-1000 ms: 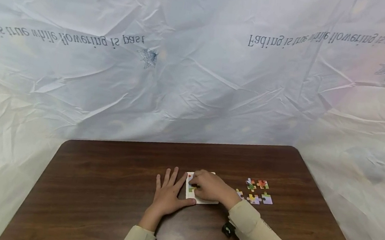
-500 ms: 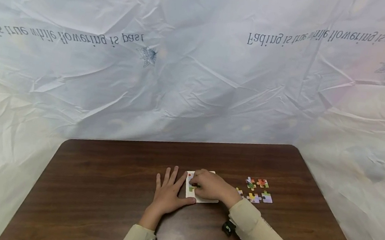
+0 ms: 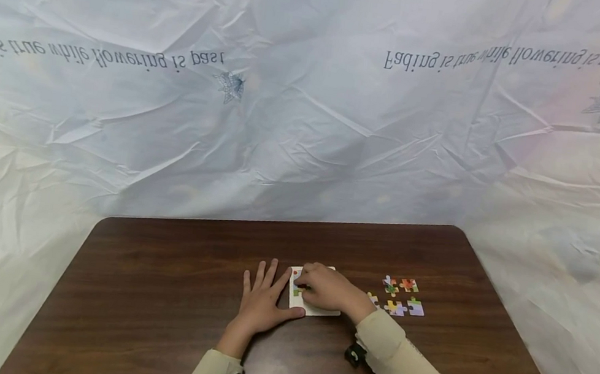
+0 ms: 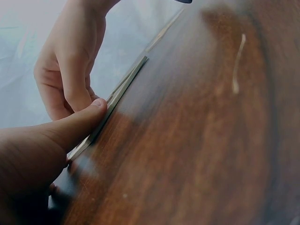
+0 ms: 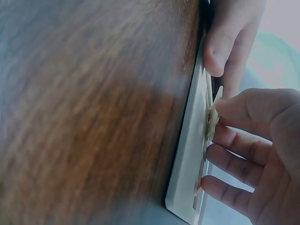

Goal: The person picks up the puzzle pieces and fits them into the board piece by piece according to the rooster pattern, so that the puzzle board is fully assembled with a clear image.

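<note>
A small white puzzle tray (image 3: 321,313) with a few colourful pieces in it lies flat near the table's middle. My left hand (image 3: 260,309) is spread with straight fingers, its thumb on the tray's near left corner and its index fingertip at the far left one. Over the tray, my right hand (image 3: 326,289) pinches a jigsaw piece (image 5: 214,119) between thumb and fingers. That piece stands tilted against the tray in the right wrist view. Most of the tray's inside is hidden under this hand. In the left wrist view the tray (image 4: 123,91) shows only edge-on.
Several loose jigsaw pieces (image 3: 396,308) lie right of the tray, partly behind the right wrist. The brown wooden table (image 3: 164,307) ends at a rounded far edge, with a pale printed sheet (image 3: 294,137) hanging behind it.
Only slight finger motion of my right hand over the tray shows. My left hand, the tray and the loose pieces stay where they were.
</note>
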Demonstrator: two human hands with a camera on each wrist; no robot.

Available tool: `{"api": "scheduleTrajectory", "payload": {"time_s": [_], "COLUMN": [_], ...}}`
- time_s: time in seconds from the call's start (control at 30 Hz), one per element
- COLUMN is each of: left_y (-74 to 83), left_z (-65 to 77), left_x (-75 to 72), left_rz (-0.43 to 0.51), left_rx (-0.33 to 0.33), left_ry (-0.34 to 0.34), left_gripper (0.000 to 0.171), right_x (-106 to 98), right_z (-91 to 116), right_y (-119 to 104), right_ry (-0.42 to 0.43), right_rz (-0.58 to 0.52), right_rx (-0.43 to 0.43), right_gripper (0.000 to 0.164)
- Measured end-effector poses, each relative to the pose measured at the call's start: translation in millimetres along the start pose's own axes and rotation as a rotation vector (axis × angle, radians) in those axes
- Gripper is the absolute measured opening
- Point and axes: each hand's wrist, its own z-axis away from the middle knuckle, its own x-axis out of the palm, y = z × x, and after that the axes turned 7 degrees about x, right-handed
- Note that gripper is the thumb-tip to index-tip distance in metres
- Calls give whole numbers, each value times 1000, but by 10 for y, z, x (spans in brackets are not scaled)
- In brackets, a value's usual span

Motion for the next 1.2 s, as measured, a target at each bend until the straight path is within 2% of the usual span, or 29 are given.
{"api": "scheduleTrajectory", "payload": {"time_s": [0.3, 0.5, 0.8, 1.2], "left_y": [6, 10, 11, 3], "left_z": [8, 1, 7, -2], "left_x": [8, 1, -17, -19], "left_rz": [3, 8, 13, 3], "left_rx": [0, 1, -1, 3], "left_ry": [-2, 1, 2, -2], "left_gripper": [103, 103, 103, 103], "right_x": [-9, 23, 76, 41], "right_z": [35, 25, -8, -17], "right_y": [-26, -22, -6, -93], "right_ry": [3, 24, 60, 46], "right_rz": [4, 27, -23, 138], "right_rx": [-11, 13, 43, 29], "right_gripper": [26, 25, 21, 18]}}
